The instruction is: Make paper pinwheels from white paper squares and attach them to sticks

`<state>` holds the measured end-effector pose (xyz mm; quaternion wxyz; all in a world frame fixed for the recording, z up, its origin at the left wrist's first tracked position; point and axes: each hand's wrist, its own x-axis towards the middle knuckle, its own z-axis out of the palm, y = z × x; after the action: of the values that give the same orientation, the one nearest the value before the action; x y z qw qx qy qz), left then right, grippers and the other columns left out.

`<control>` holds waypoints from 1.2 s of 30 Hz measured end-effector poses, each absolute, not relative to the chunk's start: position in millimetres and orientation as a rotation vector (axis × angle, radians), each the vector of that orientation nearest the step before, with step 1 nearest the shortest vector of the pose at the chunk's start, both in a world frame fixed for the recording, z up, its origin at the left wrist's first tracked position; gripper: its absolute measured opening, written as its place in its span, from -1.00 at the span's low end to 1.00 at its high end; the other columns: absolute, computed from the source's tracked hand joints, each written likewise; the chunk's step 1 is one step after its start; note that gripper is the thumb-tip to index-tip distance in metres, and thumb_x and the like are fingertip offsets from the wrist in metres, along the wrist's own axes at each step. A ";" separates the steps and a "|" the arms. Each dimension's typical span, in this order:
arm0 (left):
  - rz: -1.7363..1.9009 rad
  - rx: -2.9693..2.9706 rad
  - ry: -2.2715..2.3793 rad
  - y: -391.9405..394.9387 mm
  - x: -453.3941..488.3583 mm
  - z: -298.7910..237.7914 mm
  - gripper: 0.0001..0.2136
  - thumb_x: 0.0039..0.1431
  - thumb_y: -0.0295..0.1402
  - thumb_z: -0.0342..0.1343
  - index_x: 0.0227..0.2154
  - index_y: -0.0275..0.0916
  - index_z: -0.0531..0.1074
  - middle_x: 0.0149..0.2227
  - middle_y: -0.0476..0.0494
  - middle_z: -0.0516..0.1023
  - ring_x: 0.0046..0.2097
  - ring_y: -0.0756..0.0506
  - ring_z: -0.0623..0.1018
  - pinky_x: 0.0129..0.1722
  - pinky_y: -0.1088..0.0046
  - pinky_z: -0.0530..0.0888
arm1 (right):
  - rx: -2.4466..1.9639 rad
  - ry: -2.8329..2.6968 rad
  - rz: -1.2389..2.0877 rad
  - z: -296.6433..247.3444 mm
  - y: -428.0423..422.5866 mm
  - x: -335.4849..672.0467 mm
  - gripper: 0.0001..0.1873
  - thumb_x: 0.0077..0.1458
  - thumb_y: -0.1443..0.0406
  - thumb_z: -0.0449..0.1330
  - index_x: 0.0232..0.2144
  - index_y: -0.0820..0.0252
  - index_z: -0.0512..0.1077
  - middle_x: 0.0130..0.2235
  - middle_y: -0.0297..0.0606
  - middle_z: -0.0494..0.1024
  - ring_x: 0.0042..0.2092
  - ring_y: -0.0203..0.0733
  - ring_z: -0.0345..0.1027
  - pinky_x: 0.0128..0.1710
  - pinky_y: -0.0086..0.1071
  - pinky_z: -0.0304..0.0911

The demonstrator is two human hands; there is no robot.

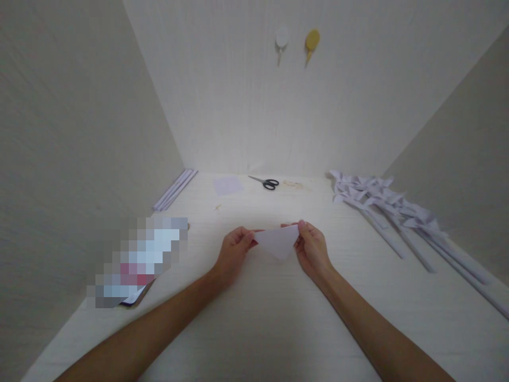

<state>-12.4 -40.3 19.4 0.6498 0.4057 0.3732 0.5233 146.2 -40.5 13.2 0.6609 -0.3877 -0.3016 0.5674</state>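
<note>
A sheet of white paper (277,242), folded into a triangle with its point downward, is stretched between my two hands above the table. My left hand (235,248) pinches its left corner between thumb and fingers. At the opposite corner, my right hand (312,245) grips the paper with the thumb on top. Beyond the hands lie a square sheet of paper (228,185) and black-handled scissors (267,183). Small pale pieces (293,184) rest right of the scissors, too small to name.
Several paper pinwheels (382,199) on paper sticks lie along the right side. Rolled paper sticks (175,190) are at the back left, with a blurred-out device (139,265) nearer. Two hooks, white (282,38) and yellow (312,40), hang on the back wall. Walls enclose both sides.
</note>
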 end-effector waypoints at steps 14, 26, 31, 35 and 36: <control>1.066 0.910 0.635 -33.2 -21.8 20.4 -0.83 -0.09 -0.35 0.06 -0.63 -0.28 0.19 -0.42 -0.11 0.48 -0.32 0.01 0.44 -0.26 0.47 0.32 | -0.829 -0.586 1.499 16.2 -42.5 146.5 -0.80 -0.18 0.21 0.18 -0.62 0.25 0.33 -0.60 -0.29 0.48 -0.57 -0.34 0.32 -0.56 -0.49 0.24; 0.927 0.804 0.549 -37.0 -17.0 22.6 -0.82 -0.11 -0.36 0.09 -0.62 -0.28 0.18 -0.43 -0.11 0.47 -0.36 0.03 0.44 -0.30 0.51 0.32 | -0.861 -0.448 1.606 16.6 -44.9 144.4 -0.82 -0.23 0.25 0.21 -0.66 0.24 0.31 -0.65 -0.41 0.40 -0.61 -0.42 0.23 -0.56 -0.54 0.20; 0.959 0.869 0.643 -32.2 -22.2 22.2 -0.85 -0.13 -0.37 0.10 -0.61 -0.30 0.24 -0.43 -0.12 0.47 -0.34 0.01 0.44 -0.26 0.46 0.32 | -0.951 -0.590 1.329 12.6 -41.9 143.7 -0.78 -0.22 0.20 0.19 -0.64 0.23 0.29 -0.66 -0.44 0.33 -0.63 -0.43 0.16 -0.62 -0.52 0.12; 0.963 1.141 0.820 -27.1 -29.1 28.0 -0.81 -0.06 -0.29 0.00 -0.56 -0.33 0.35 -0.42 -0.15 0.47 -0.34 -0.02 0.43 -0.30 0.45 0.31 | -1.088 -0.726 1.100 6.2 -43.2 144.0 -0.71 -0.17 0.13 0.14 -0.67 0.21 0.21 -0.72 -0.49 0.20 -0.67 -0.43 0.05 -0.68 -0.52 0.00; 0.943 1.251 0.877 -26.7 -29.3 29.8 -0.77 -0.04 -0.26 -0.04 -0.56 -0.33 0.37 -0.45 -0.14 0.46 -0.38 -0.01 0.42 -0.34 0.47 0.31 | -1.133 -0.784 1.051 5.0 -44.6 143.6 -0.70 -0.16 0.12 0.12 -0.68 0.21 0.21 -0.72 -0.49 0.18 -0.68 -0.42 0.03 -0.69 -0.51 -0.02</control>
<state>-29.3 -26.7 29.8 0.6235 0.5447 0.3820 0.4107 143.6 -44.6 5.0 0.6476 -0.4980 -0.3450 0.4621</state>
